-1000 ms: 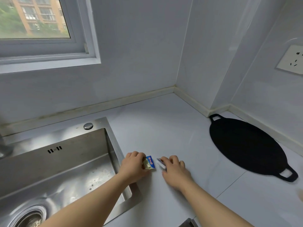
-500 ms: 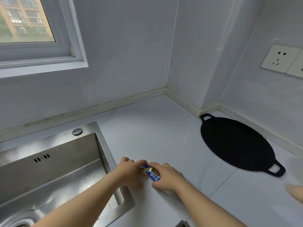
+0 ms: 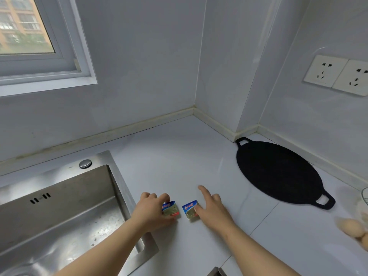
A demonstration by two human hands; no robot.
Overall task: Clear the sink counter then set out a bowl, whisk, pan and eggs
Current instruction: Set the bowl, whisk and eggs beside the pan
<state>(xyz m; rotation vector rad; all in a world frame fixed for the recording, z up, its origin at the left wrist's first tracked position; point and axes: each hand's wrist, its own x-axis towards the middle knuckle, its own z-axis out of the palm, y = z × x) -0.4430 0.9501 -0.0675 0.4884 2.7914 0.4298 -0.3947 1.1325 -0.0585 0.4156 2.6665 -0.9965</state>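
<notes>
Left hand (image 3: pixel 151 213) pinches the left butter packet (image 3: pixel 170 209); right hand (image 3: pixel 214 209) (fingers (image 3: pixel 203 191) spread) touches the right butter packet (image 3: pixel 190 209).

**Steel, gloss and matt black**

At 8 o'clock the sink (image 3: pixel 69 186) is brushed stainless steel, dull-sheened and flecked with water spots. The round cap (image 3: pixel 85 163) on its rim is polished, mirror-bright metal. The bench (image 3: pixel 169 156) is a smooth white slab with a soft gloss. At 3 o'clock the pan (image 3: pixel 278 172) is matt black with a fine grain. Near 6 o'clock the left packet (image 3: pixel 170 208) and right packet (image 3: pixel 190 209) wear shiny printed foil. The eggs (image 3: pixel 350 228) at 4 o'clock look matt-shelled, though blurred. The sockets (image 3: pixel 326 70) at 2 o'clock are smooth white plastic.
</notes>
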